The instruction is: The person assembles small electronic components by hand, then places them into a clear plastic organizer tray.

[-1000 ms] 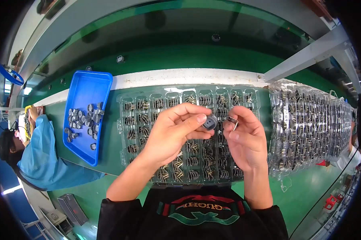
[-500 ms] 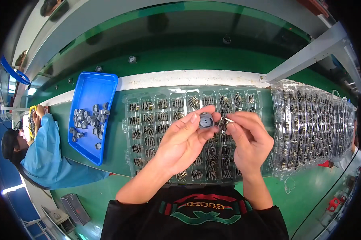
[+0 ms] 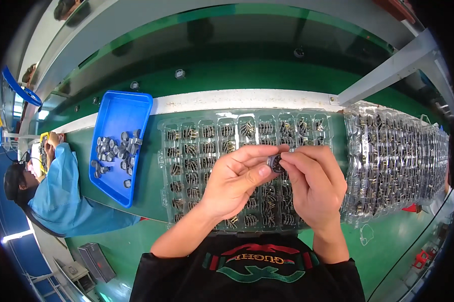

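Observation:
My left hand (image 3: 237,185) is closed around a small rounded grey housing (image 3: 275,163), held between thumb and fingers above a clear plastic tray (image 3: 165,197). The fingertips of my right hand (image 3: 315,183) are pinched together against the housing's right side. Between them is a small dark part (image 3: 279,165), mostly hidden by the fingers. Below both hands, the tray's pockets hold rows of small dark parts (image 3: 247,129) with brassy metal pins.
A blue tray (image 3: 108,184) with several grey housings stands left on the green table. Stacked clear trays (image 3: 395,166) of parts fill the right side. Beyond the white ledge (image 3: 227,96), grey housings (image 3: 180,74) sit on a green belt. A white post (image 3: 388,65) rises far right; a co-worker (image 3: 61,196) sits left.
My right hand has brought the small metal-pinned part up to the housing. My left hand has turned the housing toward it, and its fingers have closed further. Housings on the belt have shifted right.

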`<action>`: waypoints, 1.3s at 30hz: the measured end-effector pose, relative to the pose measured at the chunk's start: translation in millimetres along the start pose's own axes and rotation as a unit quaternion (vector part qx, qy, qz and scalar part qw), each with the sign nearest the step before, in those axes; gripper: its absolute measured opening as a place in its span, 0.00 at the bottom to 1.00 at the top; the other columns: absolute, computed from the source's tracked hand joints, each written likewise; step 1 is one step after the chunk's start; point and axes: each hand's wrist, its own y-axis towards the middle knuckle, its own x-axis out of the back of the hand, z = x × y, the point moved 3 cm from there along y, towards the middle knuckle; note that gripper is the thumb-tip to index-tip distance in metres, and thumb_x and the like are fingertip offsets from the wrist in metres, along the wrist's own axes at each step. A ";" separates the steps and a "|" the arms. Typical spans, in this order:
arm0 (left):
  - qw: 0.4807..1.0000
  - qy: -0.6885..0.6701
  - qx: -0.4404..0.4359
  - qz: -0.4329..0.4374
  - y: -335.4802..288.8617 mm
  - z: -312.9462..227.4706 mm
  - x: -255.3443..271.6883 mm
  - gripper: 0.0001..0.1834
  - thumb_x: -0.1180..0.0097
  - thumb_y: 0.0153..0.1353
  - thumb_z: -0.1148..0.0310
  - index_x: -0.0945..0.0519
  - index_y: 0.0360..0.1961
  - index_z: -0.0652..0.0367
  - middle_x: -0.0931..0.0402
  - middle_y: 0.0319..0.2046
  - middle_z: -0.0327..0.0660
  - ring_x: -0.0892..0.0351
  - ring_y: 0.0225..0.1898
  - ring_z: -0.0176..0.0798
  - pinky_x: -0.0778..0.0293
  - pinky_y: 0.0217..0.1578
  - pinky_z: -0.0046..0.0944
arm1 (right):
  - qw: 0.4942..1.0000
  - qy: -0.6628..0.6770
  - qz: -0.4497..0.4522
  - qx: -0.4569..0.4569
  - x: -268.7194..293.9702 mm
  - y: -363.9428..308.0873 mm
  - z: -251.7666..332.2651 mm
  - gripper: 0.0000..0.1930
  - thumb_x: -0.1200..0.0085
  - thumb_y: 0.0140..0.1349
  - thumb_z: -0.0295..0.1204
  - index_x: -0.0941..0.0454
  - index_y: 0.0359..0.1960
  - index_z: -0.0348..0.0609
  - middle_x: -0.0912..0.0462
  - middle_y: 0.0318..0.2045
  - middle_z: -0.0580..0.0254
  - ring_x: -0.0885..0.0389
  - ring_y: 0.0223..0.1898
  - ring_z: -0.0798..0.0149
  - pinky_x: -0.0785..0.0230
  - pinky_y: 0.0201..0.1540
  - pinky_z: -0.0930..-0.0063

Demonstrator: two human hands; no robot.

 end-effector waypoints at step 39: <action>0.555 0.821 -0.031 -0.131 183.6 -159.7 130.7 0.20 0.33 0.54 0.58 0.15 0.46 0.58 0.17 0.41 0.42 0.18 0.41 0.40 0.25 0.43 0.38 | 0.889 0.242 -0.088 -0.379 38.7 -37.8 -93.6 0.08 0.43 0.55 0.16 0.31 0.25 0.37 0.17 0.35 0.53 0.21 0.26 0.72 0.31 0.24 0.80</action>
